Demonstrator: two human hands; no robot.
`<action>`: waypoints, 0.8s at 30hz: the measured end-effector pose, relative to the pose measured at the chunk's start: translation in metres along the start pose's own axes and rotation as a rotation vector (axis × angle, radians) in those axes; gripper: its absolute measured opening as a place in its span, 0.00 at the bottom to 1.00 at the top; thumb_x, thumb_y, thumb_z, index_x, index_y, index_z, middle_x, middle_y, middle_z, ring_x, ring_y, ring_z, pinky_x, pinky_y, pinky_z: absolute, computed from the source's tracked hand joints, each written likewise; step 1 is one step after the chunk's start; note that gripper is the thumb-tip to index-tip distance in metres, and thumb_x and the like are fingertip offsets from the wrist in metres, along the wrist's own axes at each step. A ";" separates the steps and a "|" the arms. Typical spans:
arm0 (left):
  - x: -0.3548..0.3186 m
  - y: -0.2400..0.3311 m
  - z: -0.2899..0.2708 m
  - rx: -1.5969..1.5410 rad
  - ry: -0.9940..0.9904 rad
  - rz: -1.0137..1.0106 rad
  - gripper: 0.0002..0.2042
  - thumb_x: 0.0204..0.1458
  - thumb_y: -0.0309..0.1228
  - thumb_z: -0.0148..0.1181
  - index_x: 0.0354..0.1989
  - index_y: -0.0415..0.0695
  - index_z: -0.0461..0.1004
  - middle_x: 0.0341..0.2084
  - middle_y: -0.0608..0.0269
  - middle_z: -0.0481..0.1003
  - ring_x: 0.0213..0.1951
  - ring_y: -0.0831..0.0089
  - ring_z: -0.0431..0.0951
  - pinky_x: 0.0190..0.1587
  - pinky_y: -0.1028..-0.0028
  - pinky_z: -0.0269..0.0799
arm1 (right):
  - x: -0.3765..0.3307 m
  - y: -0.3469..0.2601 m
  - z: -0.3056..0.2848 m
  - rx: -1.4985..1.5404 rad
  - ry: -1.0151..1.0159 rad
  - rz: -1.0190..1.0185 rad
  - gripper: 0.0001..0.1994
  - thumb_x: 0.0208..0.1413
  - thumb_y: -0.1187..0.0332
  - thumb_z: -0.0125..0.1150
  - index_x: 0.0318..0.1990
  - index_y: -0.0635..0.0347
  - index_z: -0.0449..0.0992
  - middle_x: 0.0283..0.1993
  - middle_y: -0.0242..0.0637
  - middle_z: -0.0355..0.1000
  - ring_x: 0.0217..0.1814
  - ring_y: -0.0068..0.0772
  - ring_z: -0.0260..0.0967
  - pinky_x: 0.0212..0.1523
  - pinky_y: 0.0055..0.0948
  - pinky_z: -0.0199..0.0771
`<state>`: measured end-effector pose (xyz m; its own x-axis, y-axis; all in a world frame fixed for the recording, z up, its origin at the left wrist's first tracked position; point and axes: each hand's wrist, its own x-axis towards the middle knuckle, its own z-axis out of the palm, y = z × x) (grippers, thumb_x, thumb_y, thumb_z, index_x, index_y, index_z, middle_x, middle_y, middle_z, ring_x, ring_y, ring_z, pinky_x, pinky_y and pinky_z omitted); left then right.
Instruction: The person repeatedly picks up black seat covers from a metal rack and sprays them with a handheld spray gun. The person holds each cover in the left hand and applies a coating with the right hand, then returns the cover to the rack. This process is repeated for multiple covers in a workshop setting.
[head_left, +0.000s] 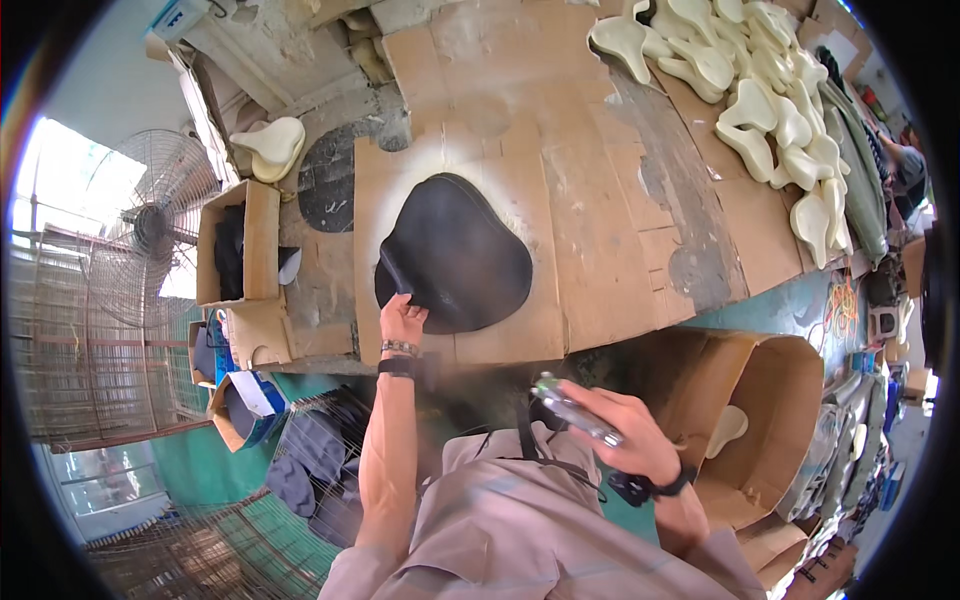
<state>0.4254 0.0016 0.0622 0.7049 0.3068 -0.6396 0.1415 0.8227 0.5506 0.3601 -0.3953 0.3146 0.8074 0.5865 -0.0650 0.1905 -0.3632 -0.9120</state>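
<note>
A black saddle-shaped piece (462, 252) lies flat on the cardboard-covered workbench (590, 240), ringed by pale overspray. My left hand (401, 319) pinches its near left edge with the fingertips. My right hand (612, 424) is held close to my chest below the bench edge, closed around a silvery spray gun (575, 408). Its nozzle end points left, apart from the black piece.
Several cream saddle-shaped foam pieces (770, 110) are piled at the far right of the bench, and one more (270, 143) lies at the far left. An open cardboard box (240, 240) stands left of the bench. A large box (750, 420) holding a cream piece stands at my right. A fan (150, 225) stands far left.
</note>
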 end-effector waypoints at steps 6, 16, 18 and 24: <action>-0.022 0.021 0.073 -0.061 -0.177 0.094 0.11 0.40 0.27 0.57 0.36 0.48 0.74 0.36 0.63 0.79 0.39 0.61 0.77 0.42 0.61 0.70 | 0.096 0.099 0.066 0.056 -0.264 0.031 0.31 0.49 0.71 0.64 0.63 0.63 0.68 0.50 0.54 0.75 0.52 0.58 0.72 0.51 0.41 0.73; -0.059 0.090 0.147 -0.210 -0.165 0.544 0.10 0.44 0.27 0.56 0.37 0.43 0.75 0.35 0.62 0.79 0.39 0.65 0.79 0.46 0.63 0.73 | 0.220 0.203 0.089 0.438 -0.342 0.573 0.16 0.43 0.71 0.67 0.43 0.60 0.76 0.27 0.35 0.76 0.21 0.24 0.68 0.18 0.27 0.61; -0.094 0.119 0.146 -0.335 -0.345 0.544 0.08 0.46 0.26 0.55 0.34 0.40 0.76 0.32 0.60 0.79 0.37 0.65 0.79 0.49 0.62 0.74 | 0.220 0.208 0.087 0.501 -0.274 0.572 0.11 0.42 0.72 0.67 0.35 0.62 0.76 0.20 0.34 0.73 0.11 0.19 0.60 0.09 0.23 0.52; -0.201 0.152 0.046 -0.506 -0.361 0.914 0.15 0.49 0.29 0.53 0.44 0.33 0.76 0.46 0.47 0.79 0.53 0.54 0.77 0.62 0.53 0.68 | 0.221 0.194 0.091 0.419 -0.399 0.465 0.12 0.43 0.70 0.69 0.36 0.60 0.77 0.21 0.29 0.73 0.14 0.15 0.59 0.14 0.22 0.57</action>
<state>0.3373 0.0431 0.2995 0.5723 0.8087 0.1361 -0.7785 0.4837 0.4001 0.5243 -0.2700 0.0866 0.4735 0.6868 -0.5515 -0.4148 -0.3785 -0.8275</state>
